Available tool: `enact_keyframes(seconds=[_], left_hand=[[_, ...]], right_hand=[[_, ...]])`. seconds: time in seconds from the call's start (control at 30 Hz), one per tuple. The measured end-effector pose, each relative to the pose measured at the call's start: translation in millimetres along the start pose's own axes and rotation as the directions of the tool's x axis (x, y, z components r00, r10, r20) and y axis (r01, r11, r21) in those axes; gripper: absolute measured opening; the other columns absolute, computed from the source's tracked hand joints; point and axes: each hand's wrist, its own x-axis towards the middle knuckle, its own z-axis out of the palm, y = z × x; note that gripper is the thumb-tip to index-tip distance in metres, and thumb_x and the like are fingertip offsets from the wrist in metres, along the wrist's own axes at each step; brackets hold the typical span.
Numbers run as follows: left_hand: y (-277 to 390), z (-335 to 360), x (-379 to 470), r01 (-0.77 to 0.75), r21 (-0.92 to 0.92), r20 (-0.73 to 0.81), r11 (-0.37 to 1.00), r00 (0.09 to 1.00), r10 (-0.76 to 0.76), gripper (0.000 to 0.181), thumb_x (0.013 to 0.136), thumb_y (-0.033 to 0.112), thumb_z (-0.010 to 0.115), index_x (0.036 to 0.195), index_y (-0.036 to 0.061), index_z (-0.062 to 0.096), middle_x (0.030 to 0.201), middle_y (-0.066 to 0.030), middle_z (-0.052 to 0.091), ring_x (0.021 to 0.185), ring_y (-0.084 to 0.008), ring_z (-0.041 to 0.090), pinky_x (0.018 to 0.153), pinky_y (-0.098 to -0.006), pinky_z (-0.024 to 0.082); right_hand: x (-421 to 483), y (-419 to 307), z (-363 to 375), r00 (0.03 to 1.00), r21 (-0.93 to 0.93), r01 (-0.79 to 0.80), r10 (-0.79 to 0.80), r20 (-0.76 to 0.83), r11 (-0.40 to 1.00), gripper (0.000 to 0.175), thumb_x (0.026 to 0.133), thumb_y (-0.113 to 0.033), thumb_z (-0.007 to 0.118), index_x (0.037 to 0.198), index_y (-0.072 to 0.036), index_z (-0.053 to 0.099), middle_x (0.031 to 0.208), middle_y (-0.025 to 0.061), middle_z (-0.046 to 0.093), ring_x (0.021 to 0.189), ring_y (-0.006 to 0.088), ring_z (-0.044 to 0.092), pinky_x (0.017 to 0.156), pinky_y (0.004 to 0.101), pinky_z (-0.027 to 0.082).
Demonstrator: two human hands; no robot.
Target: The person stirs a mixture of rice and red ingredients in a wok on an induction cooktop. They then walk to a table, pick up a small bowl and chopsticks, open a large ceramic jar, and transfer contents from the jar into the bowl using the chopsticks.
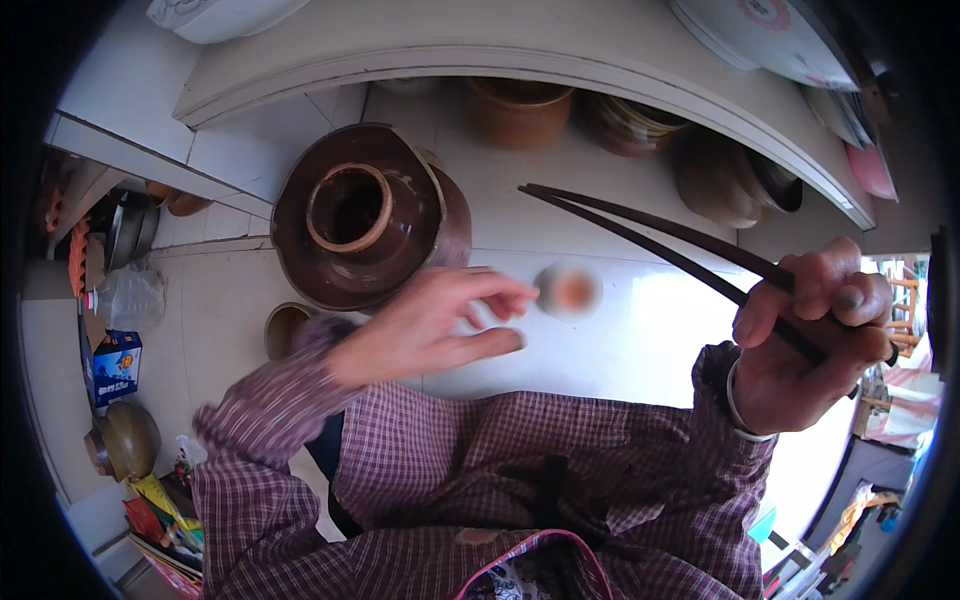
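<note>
A pair of dark chopsticks (667,232) is held in my right hand (814,352). Their tips nearly meet, pointing up and left over the floor, with nothing between them. My left hand (450,319) is a little blurred, with thumb and fingers apart and nothing seen in it. Just beyond that hand stands a brown glazed earthenware jar (416,217) with a wide flared rim and an uncovered round mouth (351,208). Its inside is dark. Past my left fingertips, a small round thing (568,291) with an orange middle sits on the floor, too blurred to name.
Under a white shelf (510,45) stand an orange-brown pot (521,116) and further crocks (724,180). A small crock (287,330) stands by my left sleeve. Leftward are a clear plastic jug (131,296), a blue box (114,367) and an olive-brown jar (131,442). Bowls (772,37) rest on the shelf.
</note>
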Motion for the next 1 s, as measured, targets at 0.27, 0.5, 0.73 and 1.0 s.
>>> enact_keyframes(seconds=[0.27, 0.5, 0.73, 1.0], left_hand=[[-198, 112, 145, 0.172, 0.546, -0.116, 0.82, 0.985, -0.129, 0.118, 0.05, 0.035, 0.078, 0.138, 0.0056, 0.005, 0.137, -0.022, 0.016, 0.127, -0.0372, 0.019, 0.099, -0.0454, 0.034], [-240, 178, 182, 0.221, 0.544, -0.095, 0.81, 0.975, -0.202, 0.134, 0.039, 0.03, 0.085, 0.14, 0.0199, -0.004, 0.142, -0.0158, 0.006, 0.131, -0.0385, 0.009, 0.102, -0.0531, 0.025], [-217, 163, 184, 0.133, 0.5, -0.213, 0.855, 0.977, -0.027, 0.097, 0.05, 0.015, 0.075, 0.132, 0.0039, 0.024, 0.126, -0.0127, 0.031, 0.121, -0.0321, 0.03, 0.099, -0.0403, 0.035], [-38, 88, 109, -0.003, 0.353, -0.442, 0.936, 0.881, 0.169, 0.089, 0.054, 0.016, 0.074, 0.129, -0.0001, 0.029, 0.124, -0.0186, 0.036, 0.118, -0.0328, 0.036, 0.096, -0.0377, 0.036]], right_hand=[[-36, -12, -42, 0.998, -0.072, 0.008, -0.013, -0.064, 0.997, 0.033, 0.094, -0.037, 0.035, 0.104, -0.008, 0.048, 0.085, 0.0092, 0.042, 0.05, 0.0122, 0.042, 0.041, 0.0198, 0.034], [-60, -15, -57, 0.98, -0.145, -0.031, 0.001, -0.201, 0.989, 0.032, 0.096, -0.032, 0.029, 0.098, -0.005, 0.046, 0.08, 0.0106, 0.043, 0.047, 0.0119, 0.045, 0.039, 0.0181, 0.041], [-70, 1, -80, 0.855, -0.625, -0.516, 0.401, -0.33, 0.586, 0.04, 0.092, -0.034, 0.036, 0.092, -0.001, 0.058, 0.063, 0.006, 0.059, 0.047, 0.0109, 0.051, 0.042, 0.023, 0.041], [-97, 95, -65, 0.689, -0.845, -0.409, 0.724, -0.04, 0.343, 0.028, 0.085, -0.018, 0.048, 0.111, -0.006, 0.051, 0.06, 0.014, 0.06, 0.058, 0.0318, 0.061, 0.053, 0.0366, 0.048]])
